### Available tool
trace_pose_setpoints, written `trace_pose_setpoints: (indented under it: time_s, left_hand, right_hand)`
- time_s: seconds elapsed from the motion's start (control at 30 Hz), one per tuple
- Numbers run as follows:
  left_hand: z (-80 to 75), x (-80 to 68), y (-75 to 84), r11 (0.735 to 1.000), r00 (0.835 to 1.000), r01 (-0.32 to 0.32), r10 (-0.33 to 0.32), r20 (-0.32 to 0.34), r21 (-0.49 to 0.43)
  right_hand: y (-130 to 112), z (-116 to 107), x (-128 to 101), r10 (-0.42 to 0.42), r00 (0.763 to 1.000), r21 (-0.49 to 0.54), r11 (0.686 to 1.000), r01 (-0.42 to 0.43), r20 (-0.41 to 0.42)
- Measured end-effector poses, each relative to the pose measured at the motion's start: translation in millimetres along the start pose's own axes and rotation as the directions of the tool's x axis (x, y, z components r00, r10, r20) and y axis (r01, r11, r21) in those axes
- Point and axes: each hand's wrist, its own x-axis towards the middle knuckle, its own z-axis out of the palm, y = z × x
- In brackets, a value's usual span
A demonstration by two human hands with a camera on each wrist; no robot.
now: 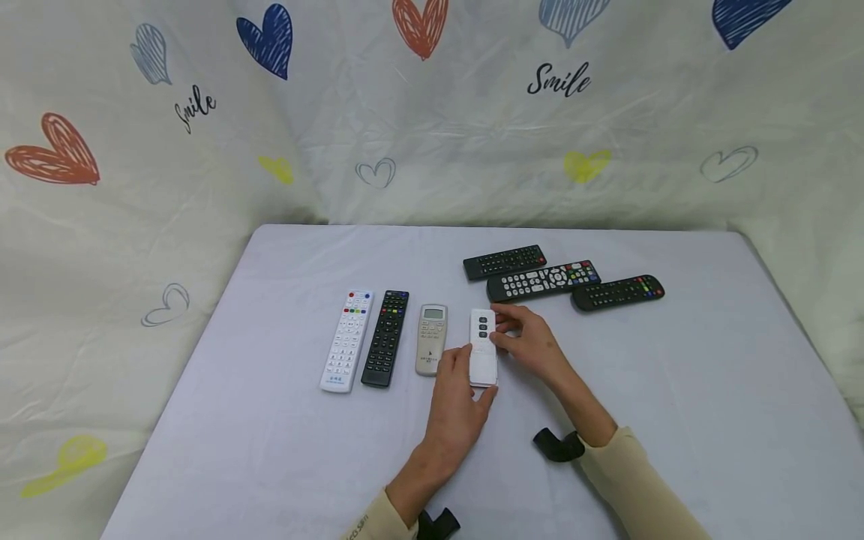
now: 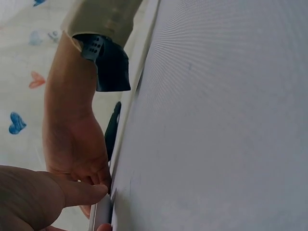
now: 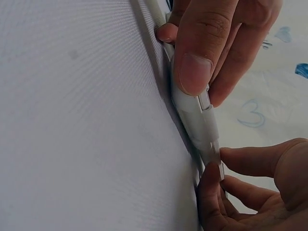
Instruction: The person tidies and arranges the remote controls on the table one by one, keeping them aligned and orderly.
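Both hands are at a white remote control (image 1: 482,364) with a few dark buttons near its far end. My left hand (image 1: 455,409) grips its near part, thumb at the near end and fingers along the left side. At the far right edge, my right hand (image 1: 533,341) pinches it between thumb and fingers. The right wrist view shows the remote's side edge (image 3: 192,120) low over the tablecloth, the left thumb against the near end. A beige remote (image 1: 431,330) with a small display lies just left of the left fingers.
Farther left, a white remote (image 1: 346,341) and a black remote (image 1: 385,341) lie side by side. Beyond the right hand lie three black remotes: one at the back (image 1: 505,262), one in the middle (image 1: 543,281) and one at right (image 1: 617,292). A heart-printed curtain (image 1: 459,135) hangs behind the table.
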Motion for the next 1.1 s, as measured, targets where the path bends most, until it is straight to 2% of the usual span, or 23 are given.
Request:
trace_pose_setpoints:
  time_s: [0.47,1.1]
  left_hand:
    - [0.5,0.6,-0.7,0.999,0.999,-0.036,0.037,-0.014,0.034]
    - [0.3,2.0,-2.8,1.0,1.0,-0.018,0.017,0.003,0.026]
  right_hand:
    - [-3.4,-0.8,0.8,0.004,1.0,-0.012,1.0,-0.004,0.008]
    - [-1.8,0.3,1.1,0.007,1.0,-0.007,1.0,-0.007,0.008]
